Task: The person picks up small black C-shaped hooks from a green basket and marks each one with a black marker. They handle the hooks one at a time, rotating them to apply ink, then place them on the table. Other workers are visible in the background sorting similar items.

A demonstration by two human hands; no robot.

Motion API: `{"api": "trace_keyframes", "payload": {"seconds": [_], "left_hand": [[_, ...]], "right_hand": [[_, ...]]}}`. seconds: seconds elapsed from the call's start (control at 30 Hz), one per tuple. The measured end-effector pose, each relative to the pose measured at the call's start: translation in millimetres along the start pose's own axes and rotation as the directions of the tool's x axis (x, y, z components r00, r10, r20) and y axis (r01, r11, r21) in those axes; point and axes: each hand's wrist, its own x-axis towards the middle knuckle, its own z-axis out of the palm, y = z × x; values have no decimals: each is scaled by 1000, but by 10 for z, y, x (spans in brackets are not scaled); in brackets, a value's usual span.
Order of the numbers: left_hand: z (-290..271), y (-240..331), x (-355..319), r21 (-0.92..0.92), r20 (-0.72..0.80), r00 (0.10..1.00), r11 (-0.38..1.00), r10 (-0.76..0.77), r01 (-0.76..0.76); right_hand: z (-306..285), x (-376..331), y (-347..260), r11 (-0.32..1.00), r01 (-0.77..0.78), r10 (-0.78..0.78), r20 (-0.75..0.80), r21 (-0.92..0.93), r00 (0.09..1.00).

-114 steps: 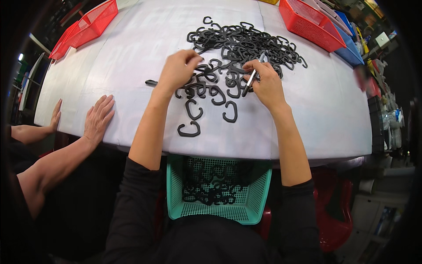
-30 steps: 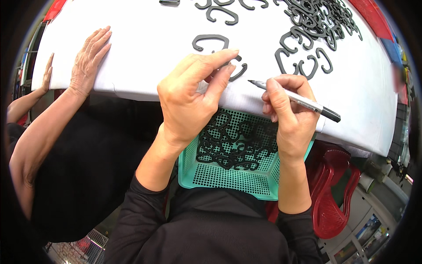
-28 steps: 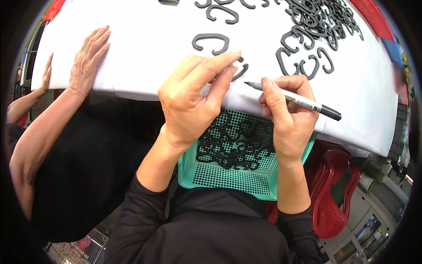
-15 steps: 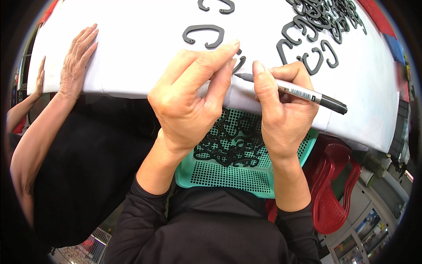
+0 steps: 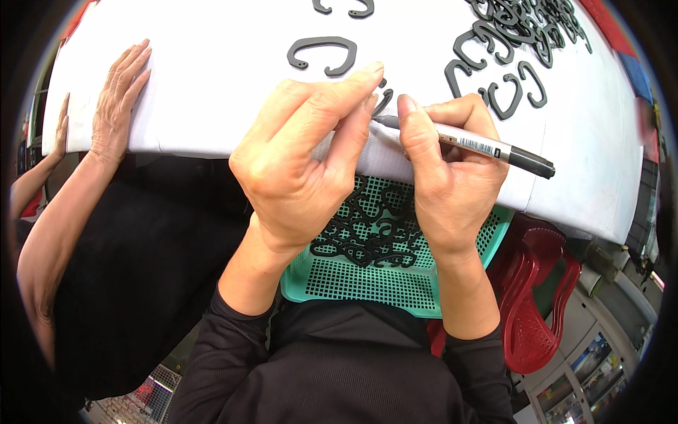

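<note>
Between finger and thumb, my left hand (image 5: 300, 148) pinches a black C-shaped piece like a carabiner body (image 5: 386, 100); most of it is hidden behind the fingers. My right hand (image 5: 455, 155) is closed around a marker pen (image 5: 473, 143) with a pale barrel and a black end. The pen's dark tip points left and sits close by my left fingertips; whether it touches the piece, I cannot tell. Past my hands, a similar black piece (image 5: 321, 42) lies on the white tabletop (image 5: 212, 85). Another pair (image 5: 508, 95) rests to the right.
A heap of black C-shaped pieces (image 5: 522, 25) covers the far right of the table. Below my hands, a green mesh basket (image 5: 367, 286) holds several more. A red plastic chair (image 5: 533, 311) stands at right. At left, another person's hand (image 5: 116, 106) rests on the table.
My right hand and the marker pen have shifted slightly left, toward my left fingertips. My left hand keeps its pinch.
</note>
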Motion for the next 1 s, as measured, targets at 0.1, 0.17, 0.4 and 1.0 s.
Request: {"api": "trace_keyframes", "payload": {"seconds": [0.1,0.17,0.4,1.0], "left_hand": [[2,1,-2,-1,0,1000,1000,-1,1],[2,-1,-4,-2,-1,1000,1000,-1,1],[2,2,-9,-7,0,1000,1000,-1,1],[-145,-149,-79,-141,113,987,985,116,-99]], "right_hand": [[-2,3,17,1000,26,-26,6,-11,1000],[3,1,15,1000,15,-15,2,6,1000],[18,-7,53,999,22,-22,-10,25,1000],[-133,7,-59,991,-72,79,-61,112,995]]}}
